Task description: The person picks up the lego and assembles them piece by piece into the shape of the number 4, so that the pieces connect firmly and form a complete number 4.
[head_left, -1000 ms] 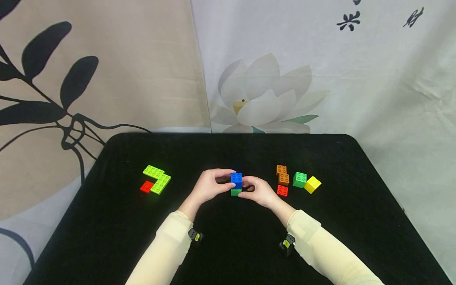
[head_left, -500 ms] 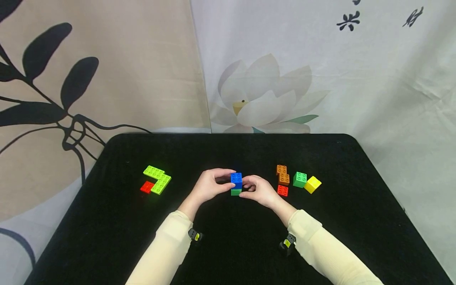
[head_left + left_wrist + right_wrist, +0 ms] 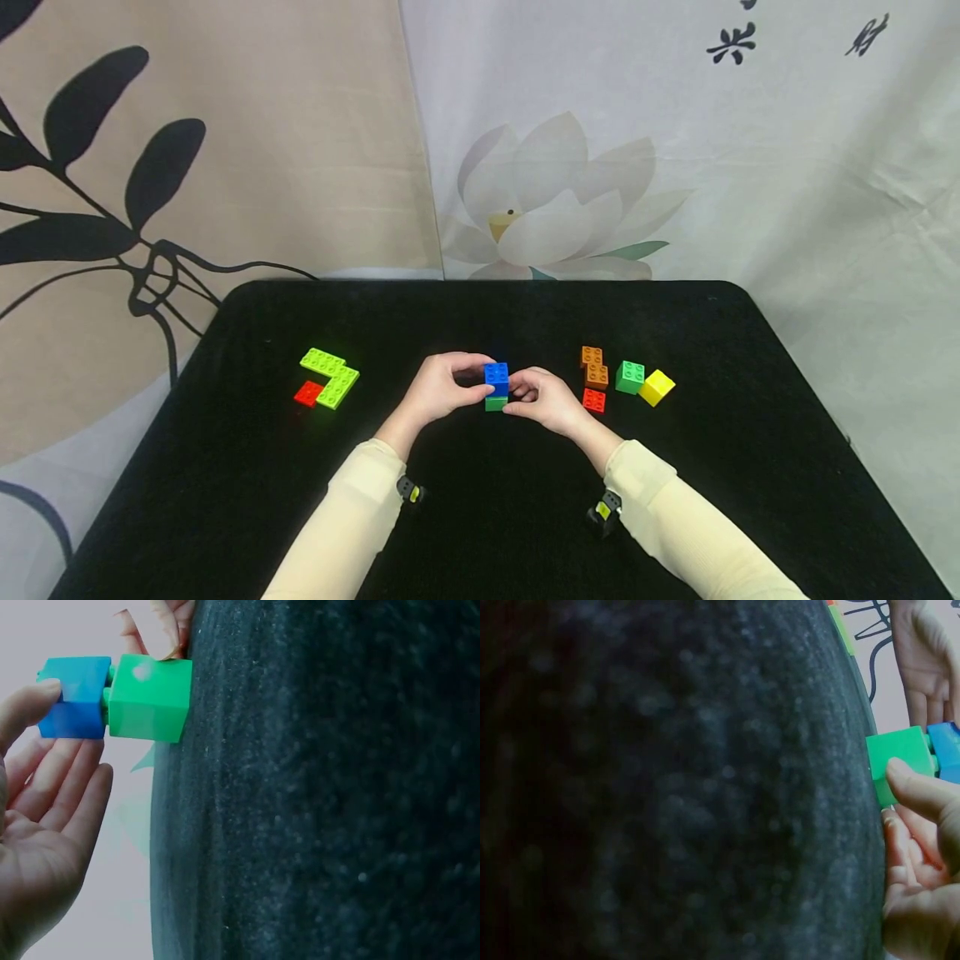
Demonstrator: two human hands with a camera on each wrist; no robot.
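Nearest you, your right hand (image 3: 549, 402) has thumb and fingers pinching the green brick (image 3: 496, 404), and your left hand (image 3: 441, 387) pinches the blue brick (image 3: 496, 377) right above it, roughly midway between the left and right edges of the tabletop (image 3: 487, 500). Square does it here: line blue up over green, work straight along the studs (image 3: 106, 697), let green be the steady one; any tilt would likely bind. And look, the head view gives you one closed stack, but both wrist views catch bare studs in a gap! Whether green touches the tabletop, you can't tell. Farther out, toward the right edge, it's a red brick (image 3: 593, 401), a yellow brick (image 3: 657, 388), a loose green brick (image 3: 630, 377) and orange-brown bricks (image 3: 597, 376); toward the left edge, lime bricks (image 3: 338, 387); and past the far edge, a lotus-printed cloth (image 3: 555, 225).
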